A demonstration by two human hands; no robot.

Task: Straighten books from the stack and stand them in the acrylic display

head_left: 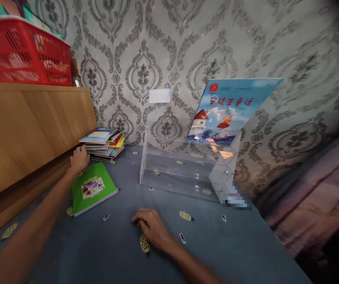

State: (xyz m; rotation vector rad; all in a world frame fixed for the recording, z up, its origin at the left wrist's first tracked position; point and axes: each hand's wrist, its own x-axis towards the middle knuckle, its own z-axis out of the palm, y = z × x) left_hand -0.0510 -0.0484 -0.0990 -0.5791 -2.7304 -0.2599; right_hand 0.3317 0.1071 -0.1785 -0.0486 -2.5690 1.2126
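Nearest, the right hand [150, 227] rests palm down on the blue cloth [231, 252], right of the green book [94, 187] and closer to the camera; its fingers are loosely bent and it holds nothing; small yellow and white patterns dot the cloth around it. Further on lies the green book itself, flat and closed, with a colourful picture on its cover. Just beyond its far-left corner the left hand [79, 157] reaches to the foot of the stack of books [103, 144]; whether its fingers grip anything I cannot tell. The stack is low, thin and many-coloured, a pale blue cover on top. Right of the green book stands a clear display stand [187, 169] bearing a blue picture book [231, 110]; far left, a red basket [24, 51] sits on a wooden cabinet [24, 126].
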